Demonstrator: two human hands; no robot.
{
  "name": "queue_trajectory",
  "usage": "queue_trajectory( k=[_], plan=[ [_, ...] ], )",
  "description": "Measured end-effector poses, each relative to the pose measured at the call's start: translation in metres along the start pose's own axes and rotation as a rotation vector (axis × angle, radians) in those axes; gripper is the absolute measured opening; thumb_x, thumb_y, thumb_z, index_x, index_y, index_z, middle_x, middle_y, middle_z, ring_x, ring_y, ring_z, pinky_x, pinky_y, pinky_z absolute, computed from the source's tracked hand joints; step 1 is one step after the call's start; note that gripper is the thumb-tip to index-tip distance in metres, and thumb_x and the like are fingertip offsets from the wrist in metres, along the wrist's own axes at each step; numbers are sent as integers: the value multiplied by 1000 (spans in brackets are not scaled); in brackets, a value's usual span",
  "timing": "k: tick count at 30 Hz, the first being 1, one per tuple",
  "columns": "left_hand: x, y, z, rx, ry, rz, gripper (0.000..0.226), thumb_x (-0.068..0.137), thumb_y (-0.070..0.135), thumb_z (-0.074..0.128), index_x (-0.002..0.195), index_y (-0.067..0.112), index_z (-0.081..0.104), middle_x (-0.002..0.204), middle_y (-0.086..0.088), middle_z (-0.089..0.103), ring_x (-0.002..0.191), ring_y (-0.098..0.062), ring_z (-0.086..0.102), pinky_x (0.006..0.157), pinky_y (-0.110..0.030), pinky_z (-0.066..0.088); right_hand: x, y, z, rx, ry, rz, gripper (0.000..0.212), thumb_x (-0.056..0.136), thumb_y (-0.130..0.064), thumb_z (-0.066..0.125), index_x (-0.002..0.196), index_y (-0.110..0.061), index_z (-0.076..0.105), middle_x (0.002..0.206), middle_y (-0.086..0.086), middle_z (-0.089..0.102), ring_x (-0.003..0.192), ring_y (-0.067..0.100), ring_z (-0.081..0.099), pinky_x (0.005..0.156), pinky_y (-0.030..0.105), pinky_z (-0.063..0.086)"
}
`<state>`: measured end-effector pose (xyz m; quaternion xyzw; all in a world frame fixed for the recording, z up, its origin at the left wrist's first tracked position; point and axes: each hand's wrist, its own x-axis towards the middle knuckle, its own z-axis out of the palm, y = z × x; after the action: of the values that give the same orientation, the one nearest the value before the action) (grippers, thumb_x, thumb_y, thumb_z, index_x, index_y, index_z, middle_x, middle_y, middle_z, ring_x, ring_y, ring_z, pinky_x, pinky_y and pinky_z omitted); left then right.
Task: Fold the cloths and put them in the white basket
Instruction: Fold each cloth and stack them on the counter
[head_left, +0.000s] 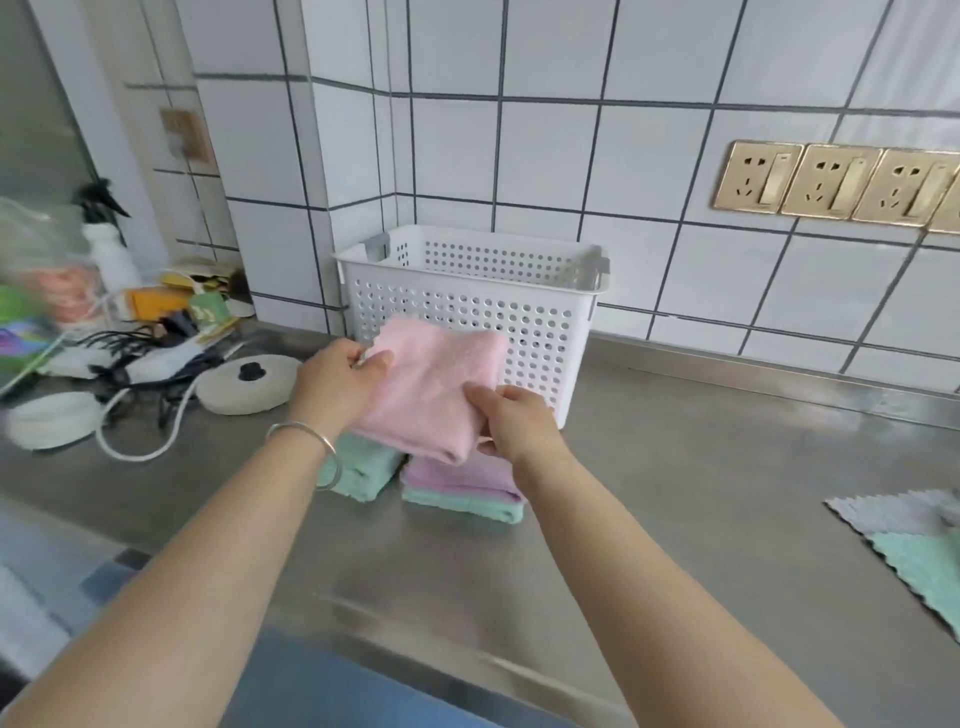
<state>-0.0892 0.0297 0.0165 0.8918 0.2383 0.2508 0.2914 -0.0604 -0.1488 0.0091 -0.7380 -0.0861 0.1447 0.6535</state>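
Note:
A folded pink cloth (435, 387) is held in the air in front of the white perforated basket (470, 291). My left hand (337, 384) pinches its left edge and my right hand (511, 418) grips its lower right corner. Below the cloth, on the steel counter, lie a folded green cloth (358, 470) and a small stack with a purple cloth (457, 475) on top of a green one (467, 506). The basket stands against the tiled wall; from this angle I cannot see what is inside it.
Unfolded grey (893, 512) and green (924, 566) cloths lie at the counter's right edge. At the left sit two round white lids (244, 382), cables, a spray bottle (106, 244) and packets. Gold sockets (831, 179) are on the wall.

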Motion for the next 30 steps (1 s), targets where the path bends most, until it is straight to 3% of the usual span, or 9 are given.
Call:
queue_trajectory(
  k=[3,7,11,14,19,21,24,27,30],
  plan=[
    [31,-36,-12,92,-1,-27,43,91,34,48,55,14,36,55,-5,42,66,-30,45,52,-33,24,22,-3,45,33,-62,68,23,88,-25,55,71,-11,50,77,9,53,69,21,51,64,32,51],
    [57,-81,-8,209,-45,-74,41,92,37,46,63,8,50,57,-7,46,64,-28,48,56,-33,29,49,9,89,11,-64,176,29,87,-26,57,62,-14,49,70,5,53,59,17,50,61,31,49],
    [66,-110,7,248,-96,-127,38,91,39,48,74,6,55,63,-9,50,69,-28,49,59,-32,31,71,31,112,-66,-27,242,24,77,-31,57,83,-8,58,86,10,58,80,28,59,70,36,51],
    [70,-117,17,200,-116,-144,35,90,38,51,70,9,51,62,-7,49,70,-28,48,60,-31,32,78,35,117,-112,2,309,26,77,-22,51,97,-7,53,89,12,58,76,27,58,47,26,40],
    [70,-132,28,199,-142,-168,33,88,34,56,66,9,50,59,-7,48,67,-26,48,61,-30,34,83,40,120,-264,3,337,10,81,-13,48,73,-9,44,78,10,59,68,27,58,44,26,41],
    [69,-139,33,198,-149,-191,37,87,31,58,59,11,44,55,-7,45,62,-26,45,58,-30,31,83,46,121,-308,-20,292,15,83,-15,50,70,-13,45,72,6,57,71,27,61,57,31,52],
    [67,-138,31,183,-145,-213,29,85,31,60,66,11,51,64,-10,56,69,-28,52,57,-30,34,78,48,118,-337,-6,163,9,86,-23,52,79,-18,53,98,10,64,96,29,64,81,36,55],
    [65,-122,19,272,-87,-134,36,85,33,59,113,10,55,114,-15,60,103,-35,57,81,-38,46,66,39,109,-434,101,-15,22,89,-22,47,107,-11,42,102,10,61,88,27,59,73,36,47],
    [56,-79,5,265,36,64,31,87,27,55,115,13,55,120,-12,56,108,-33,55,85,-40,48,39,28,80,-509,152,-309,19,89,-26,50,102,-17,40,91,4,61,85,27,59,72,37,48]
  ],
)
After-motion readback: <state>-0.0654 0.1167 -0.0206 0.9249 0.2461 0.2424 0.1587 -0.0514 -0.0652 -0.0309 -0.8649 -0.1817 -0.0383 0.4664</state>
